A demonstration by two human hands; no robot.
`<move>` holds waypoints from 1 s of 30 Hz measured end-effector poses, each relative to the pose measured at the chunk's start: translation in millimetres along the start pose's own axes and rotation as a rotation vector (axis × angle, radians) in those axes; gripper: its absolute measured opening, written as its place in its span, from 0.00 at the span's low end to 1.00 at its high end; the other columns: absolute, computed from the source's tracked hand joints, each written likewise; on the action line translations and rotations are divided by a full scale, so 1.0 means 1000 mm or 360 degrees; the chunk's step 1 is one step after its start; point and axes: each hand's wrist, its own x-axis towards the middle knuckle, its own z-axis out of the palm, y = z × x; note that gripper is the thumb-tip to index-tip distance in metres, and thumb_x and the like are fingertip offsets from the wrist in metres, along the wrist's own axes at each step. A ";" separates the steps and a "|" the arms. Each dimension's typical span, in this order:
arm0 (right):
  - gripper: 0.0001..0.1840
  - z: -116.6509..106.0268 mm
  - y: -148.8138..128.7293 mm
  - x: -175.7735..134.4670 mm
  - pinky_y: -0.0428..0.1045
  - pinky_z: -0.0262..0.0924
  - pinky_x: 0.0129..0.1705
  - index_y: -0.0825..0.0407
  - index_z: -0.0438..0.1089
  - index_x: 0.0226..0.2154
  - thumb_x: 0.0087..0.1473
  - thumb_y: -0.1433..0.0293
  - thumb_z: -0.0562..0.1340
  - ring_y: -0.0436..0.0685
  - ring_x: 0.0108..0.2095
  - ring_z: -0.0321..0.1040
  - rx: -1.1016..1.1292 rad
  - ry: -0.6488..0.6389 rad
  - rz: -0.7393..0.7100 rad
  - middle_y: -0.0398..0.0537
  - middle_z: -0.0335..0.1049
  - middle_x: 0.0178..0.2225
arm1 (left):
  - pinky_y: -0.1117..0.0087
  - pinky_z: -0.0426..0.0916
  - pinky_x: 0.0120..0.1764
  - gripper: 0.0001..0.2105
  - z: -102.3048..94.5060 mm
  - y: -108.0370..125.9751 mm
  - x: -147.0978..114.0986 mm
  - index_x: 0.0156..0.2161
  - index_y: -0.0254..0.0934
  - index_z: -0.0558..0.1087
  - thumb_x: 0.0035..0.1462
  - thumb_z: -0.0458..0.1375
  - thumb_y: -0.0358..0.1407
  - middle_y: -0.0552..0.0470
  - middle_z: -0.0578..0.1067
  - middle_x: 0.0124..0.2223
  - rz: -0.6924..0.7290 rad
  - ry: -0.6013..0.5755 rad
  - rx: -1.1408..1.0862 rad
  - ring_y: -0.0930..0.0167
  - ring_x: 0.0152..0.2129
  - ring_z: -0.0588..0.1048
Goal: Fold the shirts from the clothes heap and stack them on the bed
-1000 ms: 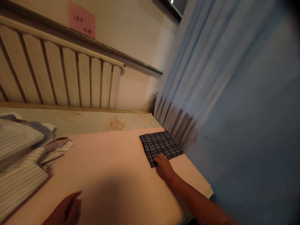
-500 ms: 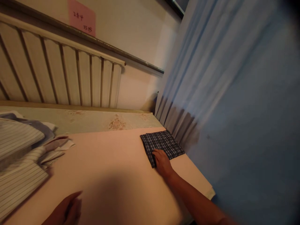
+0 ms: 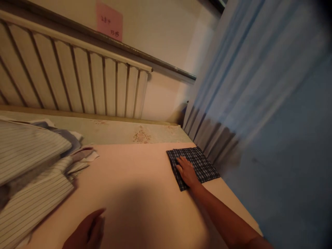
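Note:
My right hand (image 3: pixel 187 170) lies flat on a folded dark plaid cloth (image 3: pixel 204 165), near its left side, with the fingers stretched out. The cloth rests on the pink table cover (image 3: pixel 119 173), close to the blue curtain. Down at the bottom left, my left hand (image 3: pixel 86 230) hovers over the cover, holding nothing. Its fingers are loosely bent and partly in shadow. The striped garments (image 3: pixel 38 197) are the things nearest to it, piled at the left.
A pale green flowered cloth (image 3: pixel 116 131) shows along the table's back edge. Behind it stands a white radiator (image 3: pixel 95 83), with a pink note (image 3: pixel 109 22) on the wall above. A blue curtain (image 3: pixel 259 103) hangs along the right side.
The whole scene has shifted right in view as the camera turned left. My right hand has slid slightly up the plaid cloth and flattened on it. My left hand looks much the same.

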 end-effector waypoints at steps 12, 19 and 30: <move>0.22 0.041 0.015 0.008 0.64 0.49 0.60 0.49 0.72 0.48 0.56 0.61 0.52 0.66 0.62 0.53 -0.0038 -0.0200 -0.0050 0.54 0.65 0.58 | 0.65 0.68 0.48 0.17 -0.007 0.017 -0.021 0.47 0.38 0.72 0.61 0.45 0.39 0.46 0.78 0.45 0.0107 -0.0027 -0.0090 0.66 0.43 0.76; 0.25 0.007 -0.058 0.017 0.58 0.59 0.54 0.54 0.73 0.43 0.50 0.59 0.53 0.65 0.49 0.69 0.0688 -0.0077 0.0179 0.59 0.74 0.47 | 0.65 0.66 0.47 0.14 -0.008 0.017 -0.028 0.44 0.37 0.73 0.58 0.47 0.34 0.46 0.78 0.44 0.0140 0.0000 -0.0236 0.66 0.41 0.75; 0.20 -0.042 -0.352 0.012 0.52 0.70 0.39 0.55 0.72 0.35 0.39 0.61 0.71 0.56 0.32 0.75 0.2452 -0.0960 0.0315 0.51 0.76 0.32 | 0.72 0.62 0.24 0.10 -0.015 0.026 -0.040 0.41 0.37 0.70 0.55 0.50 0.35 0.56 0.69 0.25 -0.0129 -0.0202 -0.0862 0.72 0.20 0.70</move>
